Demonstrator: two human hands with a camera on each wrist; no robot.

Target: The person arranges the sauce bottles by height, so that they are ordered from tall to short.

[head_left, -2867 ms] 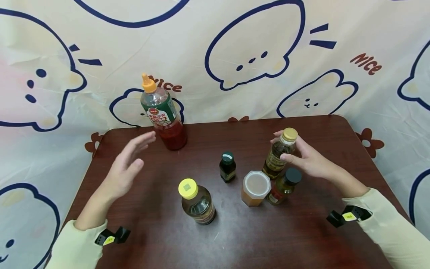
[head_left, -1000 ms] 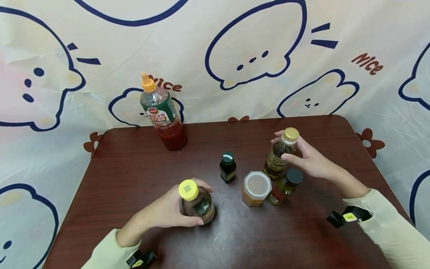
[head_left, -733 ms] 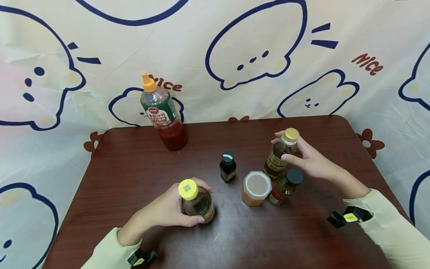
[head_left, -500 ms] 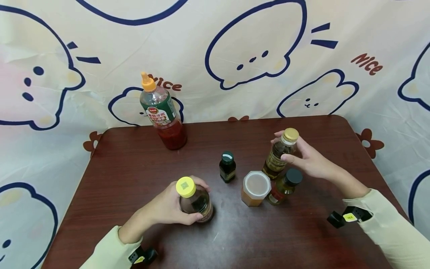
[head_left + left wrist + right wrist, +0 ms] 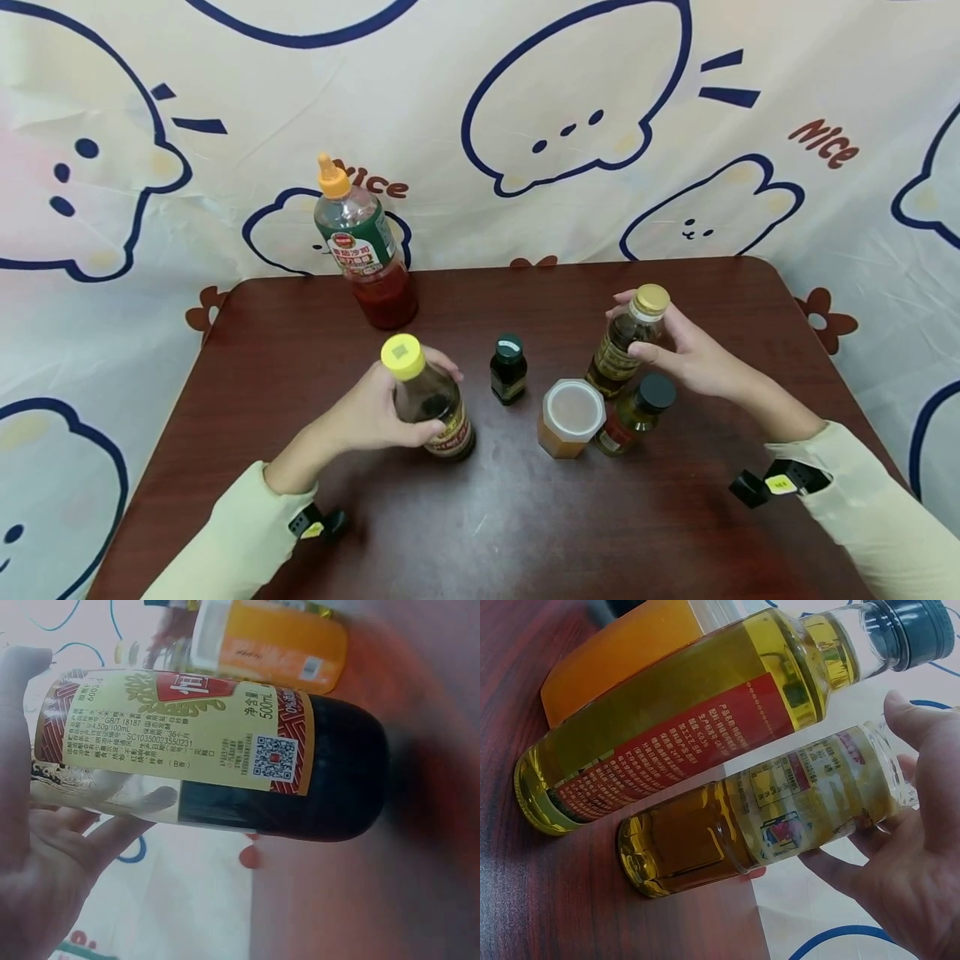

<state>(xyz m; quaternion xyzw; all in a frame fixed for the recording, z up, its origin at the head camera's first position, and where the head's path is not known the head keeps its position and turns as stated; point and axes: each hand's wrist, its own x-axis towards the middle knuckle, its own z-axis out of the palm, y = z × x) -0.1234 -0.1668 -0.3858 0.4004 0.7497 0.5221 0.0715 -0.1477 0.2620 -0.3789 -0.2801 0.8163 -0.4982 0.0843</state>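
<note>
Left of the white-lidded jar (image 5: pixel 572 418), the left hand (image 5: pixel 375 415) grasps the yellow-capped bottle (image 5: pixel 427 397); behind the jar, the right hand (image 5: pixel 693 354) clasps the gold-capped bottle (image 5: pixel 621 350); dark-capped bottle (image 5: pixel 636 413) crowds its right, small bottle (image 5: pixel 508 370) and sauce bottle (image 5: pixel 367 250) back-left

A squeeze bottle (image 5: pixel 369 258) stands rear left on the surface (image 5: pixel 540 525), behind the left bottle (image 5: pixel 435 404), in the left hand (image 5: pixel 369 418). Right of a small bottle (image 5: pixel 508 371) at centre, a jar (image 5: pixel 570 418) and adjacent front bottle (image 5: pixel 636 414) stand before the rear bottle (image 5: pixel 622 350), in the right hand (image 5: pixel 696 357).
</note>
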